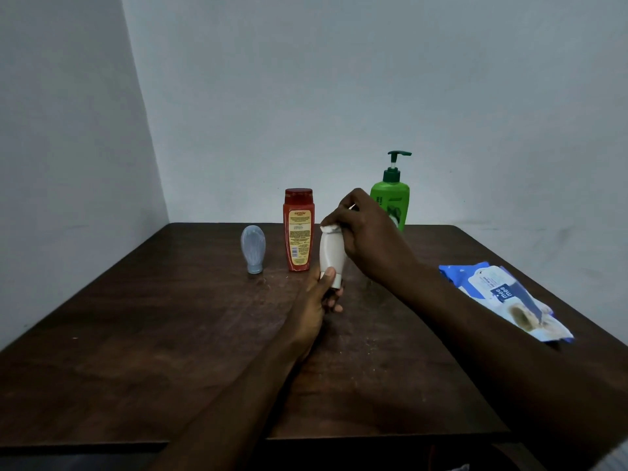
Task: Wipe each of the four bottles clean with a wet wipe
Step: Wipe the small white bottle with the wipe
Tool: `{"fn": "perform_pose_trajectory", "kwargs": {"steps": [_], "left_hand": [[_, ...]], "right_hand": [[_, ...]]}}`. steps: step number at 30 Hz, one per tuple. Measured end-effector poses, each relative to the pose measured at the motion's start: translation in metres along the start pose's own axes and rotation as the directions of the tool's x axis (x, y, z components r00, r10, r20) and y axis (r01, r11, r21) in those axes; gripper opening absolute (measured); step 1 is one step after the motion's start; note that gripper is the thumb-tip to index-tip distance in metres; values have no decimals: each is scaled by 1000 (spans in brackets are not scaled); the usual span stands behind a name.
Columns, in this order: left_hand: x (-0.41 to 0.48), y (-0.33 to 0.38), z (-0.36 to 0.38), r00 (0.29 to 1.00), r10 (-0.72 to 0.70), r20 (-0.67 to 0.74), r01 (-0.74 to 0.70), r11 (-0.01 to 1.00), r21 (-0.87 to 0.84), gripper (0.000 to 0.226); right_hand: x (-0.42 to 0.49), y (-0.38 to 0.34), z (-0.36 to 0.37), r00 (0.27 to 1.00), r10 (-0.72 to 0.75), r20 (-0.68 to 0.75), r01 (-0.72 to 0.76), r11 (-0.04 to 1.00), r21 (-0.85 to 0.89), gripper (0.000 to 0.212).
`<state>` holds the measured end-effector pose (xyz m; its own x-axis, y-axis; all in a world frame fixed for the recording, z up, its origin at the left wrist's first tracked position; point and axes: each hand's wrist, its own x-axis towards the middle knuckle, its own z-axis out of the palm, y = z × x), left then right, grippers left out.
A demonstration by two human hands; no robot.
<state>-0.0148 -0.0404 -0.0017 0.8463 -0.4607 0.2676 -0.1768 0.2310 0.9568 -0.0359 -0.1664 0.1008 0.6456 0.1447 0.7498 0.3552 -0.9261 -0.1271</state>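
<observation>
A dark brown wooden tabletop [170,334] sits in a pale-walled corner. A blue and white pack of wet wipes [503,297] lies near its right edge. At the back stand a green plastic pump bottle [390,202] and a red plastic bottle [298,232]. In the middle is a white plastic bottle [332,253]. The left hand [316,300] has its grip closed on the lower end, and the right hand [367,232] pinches a white wet wipe [330,228] against the top. A small pale blue bottle [253,248] stands on its cap, left. The white bottle appears mid-wipe; next, the wipe should travel down its sides.
</observation>
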Motion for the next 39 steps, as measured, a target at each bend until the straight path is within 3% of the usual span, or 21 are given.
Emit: {"fn": "perform_pose_trajectory", "kwargs": {"steps": [5,9,11,15,17,22,25,27,31,34,37,39], "left_hand": [[1,-1,-1,1000,-2,15,2,1000,-11,38],[1,-2,-2,999,-28,20,29,999,-29,40],[2,-3,-3,1000,-30,10,30,999,-35,44],[2,-4,-3,999,-40,-11,39,998,-55,40],[2,-3,-3,999,-48,-22,46,996,-74,41],[0,-1,-1,998,-45,-37,41,992,-121,41],[1,0,-1,996,-62,-68,51,986,-156,40],[1,-1,-2,994,-71,-78,60,989,-133,41],[2,-5,-4,995,-68,-76,63,996,-71,42],[3,-4,-4,994,17,-106,-18,1000,-5,38],[3,-1,-6,982,134,-134,-122,988,97,45],[4,-3,-5,980,154,-127,-136,981,135,50]], "right_hand": [[5,5,-1,987,160,-25,-156,980,120,26],[8,8,-2,956,291,33,-292,947,135,35],[7,9,-3,930,361,66,-367,903,223,36],[0,13,1,797,554,238,-593,649,476,31],[-8,12,6,745,584,321,-645,511,568,29],[-35,8,20,746,558,364,-624,393,676,18],[-49,9,27,728,571,379,-643,379,665,17],[-57,11,29,713,585,387,-664,386,640,17],[-67,13,30,690,583,429,-674,301,675,13],[-68,12,29,688,581,435,-669,275,690,14],[-67,10,26,717,580,387,-629,298,718,12],[-66,7,23,758,568,320,-587,380,715,11]]}}
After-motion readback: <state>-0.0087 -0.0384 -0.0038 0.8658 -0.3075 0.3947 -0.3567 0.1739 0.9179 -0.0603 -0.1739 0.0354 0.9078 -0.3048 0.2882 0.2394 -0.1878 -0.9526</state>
